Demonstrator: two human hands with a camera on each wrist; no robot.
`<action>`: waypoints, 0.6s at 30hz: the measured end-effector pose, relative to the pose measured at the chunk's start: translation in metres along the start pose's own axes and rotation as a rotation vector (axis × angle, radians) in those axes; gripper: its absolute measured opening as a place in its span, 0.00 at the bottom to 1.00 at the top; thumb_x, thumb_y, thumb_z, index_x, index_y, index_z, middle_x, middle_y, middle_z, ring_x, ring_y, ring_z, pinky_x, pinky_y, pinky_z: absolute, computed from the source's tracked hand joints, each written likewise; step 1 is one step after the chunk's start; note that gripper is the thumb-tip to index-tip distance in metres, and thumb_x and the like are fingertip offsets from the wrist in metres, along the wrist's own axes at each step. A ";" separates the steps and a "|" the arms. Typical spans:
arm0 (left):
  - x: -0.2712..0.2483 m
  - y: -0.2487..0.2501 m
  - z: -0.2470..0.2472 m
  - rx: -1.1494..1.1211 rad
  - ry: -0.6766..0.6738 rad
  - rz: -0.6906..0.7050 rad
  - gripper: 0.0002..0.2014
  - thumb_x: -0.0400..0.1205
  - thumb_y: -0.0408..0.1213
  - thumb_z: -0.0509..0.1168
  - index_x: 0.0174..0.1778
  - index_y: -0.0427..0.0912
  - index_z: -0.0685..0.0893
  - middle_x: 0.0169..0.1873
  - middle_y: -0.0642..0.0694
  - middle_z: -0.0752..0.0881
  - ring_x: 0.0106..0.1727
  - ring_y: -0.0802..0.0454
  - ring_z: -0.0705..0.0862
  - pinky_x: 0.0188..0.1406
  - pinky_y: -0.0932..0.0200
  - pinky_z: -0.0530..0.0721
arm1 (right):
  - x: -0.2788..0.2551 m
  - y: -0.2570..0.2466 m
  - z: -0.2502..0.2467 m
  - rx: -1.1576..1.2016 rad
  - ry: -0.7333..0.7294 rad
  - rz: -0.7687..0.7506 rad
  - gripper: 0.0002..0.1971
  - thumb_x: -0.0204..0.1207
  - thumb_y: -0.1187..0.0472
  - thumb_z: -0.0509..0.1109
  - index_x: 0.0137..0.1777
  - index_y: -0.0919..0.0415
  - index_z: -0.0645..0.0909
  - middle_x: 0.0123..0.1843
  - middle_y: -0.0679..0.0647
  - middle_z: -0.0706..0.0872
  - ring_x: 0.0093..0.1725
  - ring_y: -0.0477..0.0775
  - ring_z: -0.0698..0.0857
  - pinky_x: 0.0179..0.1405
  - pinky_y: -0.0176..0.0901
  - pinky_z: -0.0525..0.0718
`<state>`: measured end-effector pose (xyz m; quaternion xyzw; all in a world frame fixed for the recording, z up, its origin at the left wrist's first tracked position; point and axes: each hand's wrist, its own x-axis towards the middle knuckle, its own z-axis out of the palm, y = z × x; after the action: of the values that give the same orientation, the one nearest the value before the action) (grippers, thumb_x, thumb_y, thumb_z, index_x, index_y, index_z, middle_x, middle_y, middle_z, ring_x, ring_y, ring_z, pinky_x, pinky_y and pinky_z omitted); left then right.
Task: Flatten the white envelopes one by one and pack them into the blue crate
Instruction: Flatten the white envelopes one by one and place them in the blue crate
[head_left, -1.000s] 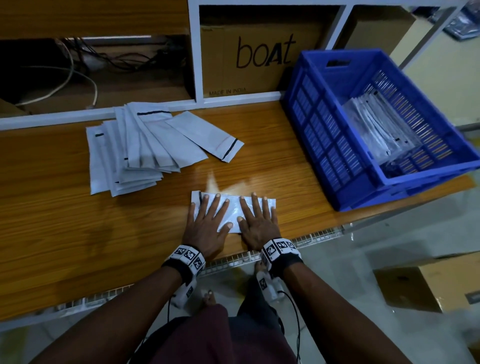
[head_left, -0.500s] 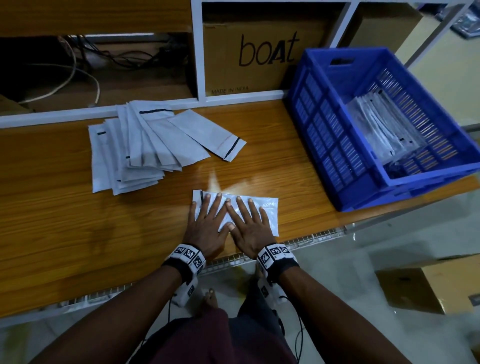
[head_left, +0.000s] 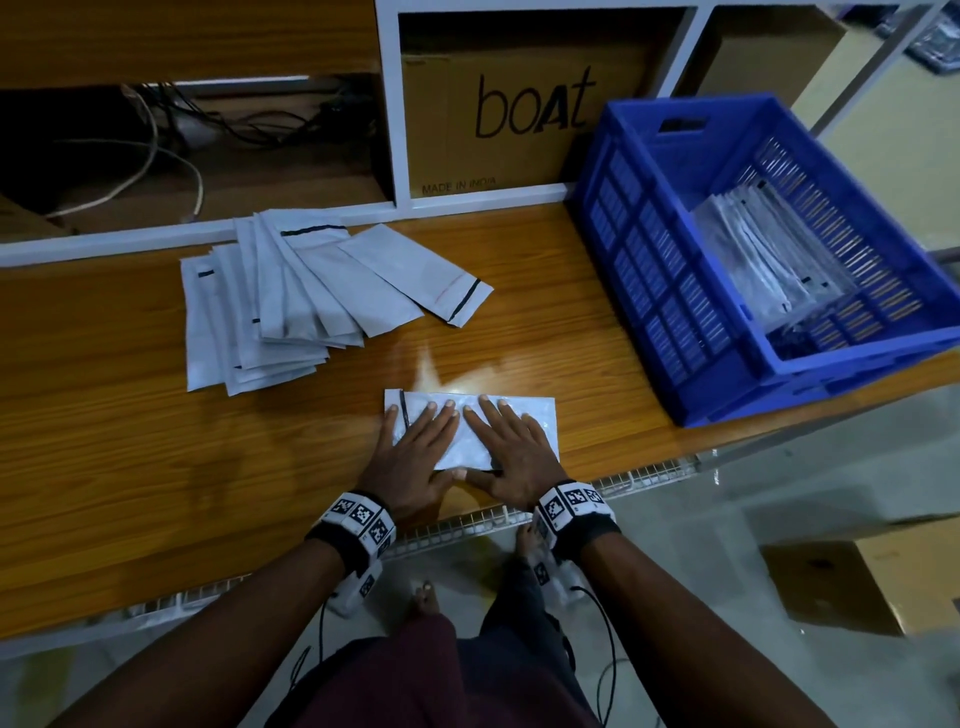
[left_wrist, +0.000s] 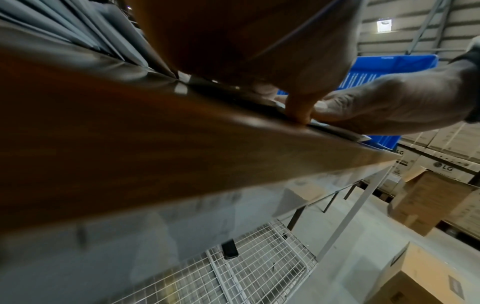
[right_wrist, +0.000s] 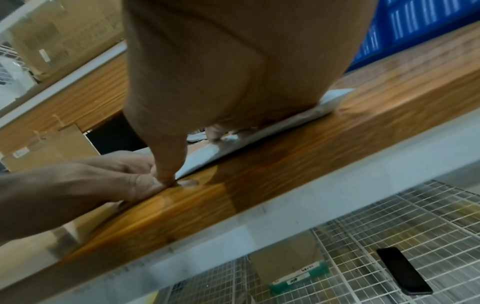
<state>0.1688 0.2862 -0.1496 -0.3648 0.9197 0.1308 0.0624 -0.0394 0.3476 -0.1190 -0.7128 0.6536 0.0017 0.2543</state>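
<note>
One white envelope (head_left: 537, 418) lies flat near the wooden table's front edge. My left hand (head_left: 415, 449) and right hand (head_left: 511, 449) both press on it, palms down, fingers straight, thumbs meeting at its near edge. The right wrist view shows the envelope (right_wrist: 259, 133) under my right palm, and my left hand (right_wrist: 85, 183) beside it. A fanned pile of white envelopes (head_left: 291, 301) lies at the back left. The blue crate (head_left: 691, 364) stands at the right, with several envelopes (head_left: 763, 249) stacked inside it.
A cardboard box marked "boat" (head_left: 519, 114) sits in the shelf behind the table (head_left: 130, 441). Cables (head_left: 171, 150) lie in the left shelf bay. A wire rack (right_wrist: 389, 226) under the table holds a black phone (right_wrist: 403, 270). Cardboard boxes (head_left: 857, 587) stand on the floor to the right.
My right hand slid left along the envelope until it met the left hand, leaving the envelope's right end uncovered. The left hand stayed pressed in place.
</note>
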 end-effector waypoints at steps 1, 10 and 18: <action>0.001 0.002 -0.002 0.002 -0.002 -0.006 0.39 0.86 0.65 0.34 0.92 0.47 0.49 0.91 0.50 0.46 0.90 0.51 0.41 0.85 0.27 0.36 | 0.001 0.001 0.000 0.006 -0.004 -0.002 0.45 0.78 0.23 0.50 0.88 0.40 0.38 0.89 0.43 0.34 0.87 0.49 0.33 0.86 0.56 0.35; 0.010 0.009 -0.029 -0.071 0.003 -0.043 0.38 0.84 0.57 0.27 0.90 0.53 0.57 0.90 0.52 0.49 0.91 0.53 0.44 0.85 0.31 0.33 | 0.007 -0.008 -0.008 -0.168 0.054 -0.127 0.38 0.87 0.45 0.58 0.88 0.40 0.36 0.90 0.49 0.37 0.88 0.59 0.34 0.85 0.61 0.37; 0.011 0.005 -0.011 -0.069 0.100 -0.274 0.48 0.81 0.75 0.37 0.91 0.45 0.47 0.90 0.49 0.45 0.91 0.50 0.44 0.86 0.36 0.35 | 0.008 0.001 -0.024 -0.260 0.029 -0.119 0.35 0.88 0.59 0.55 0.89 0.44 0.41 0.91 0.51 0.45 0.89 0.62 0.44 0.85 0.59 0.41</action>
<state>0.1574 0.2794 -0.1400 -0.4951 0.8582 0.1341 0.0211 -0.0469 0.3313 -0.1008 -0.7772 0.6081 0.0609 0.1499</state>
